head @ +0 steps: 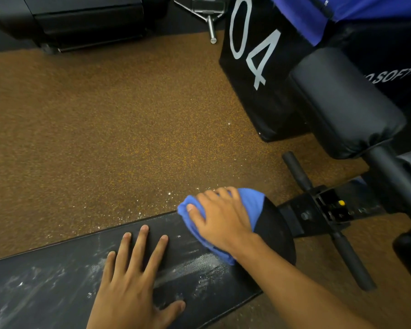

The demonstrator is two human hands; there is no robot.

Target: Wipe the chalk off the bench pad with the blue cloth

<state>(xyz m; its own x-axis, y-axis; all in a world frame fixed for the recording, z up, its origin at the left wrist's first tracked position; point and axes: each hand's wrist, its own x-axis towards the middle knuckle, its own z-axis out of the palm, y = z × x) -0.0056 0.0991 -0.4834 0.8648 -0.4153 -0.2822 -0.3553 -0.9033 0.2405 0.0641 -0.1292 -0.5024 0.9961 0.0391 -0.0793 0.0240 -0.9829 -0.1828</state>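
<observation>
A black bench pad point(57, 276) runs from the lower left toward the right, streaked and smeared with white chalk point(199, 264). My right hand point(220, 219) presses a bunched blue cloth point(250, 200) onto the pad's far right end, fingers spread over the cloth. My left hand point(133, 274) lies flat on the pad with fingers apart, left of the cloth, holding nothing. Chalk streaks lie between the two hands and further left along the pad.
Brown speckled rubber floor point(105, 138) with scattered chalk dust beside the pad. The bench's black frame and handles point(323, 210) extend right. A black padded roller point(342, 103) and a black box marked "04" point(254, 43) stand at upper right; dark equipment at upper left.
</observation>
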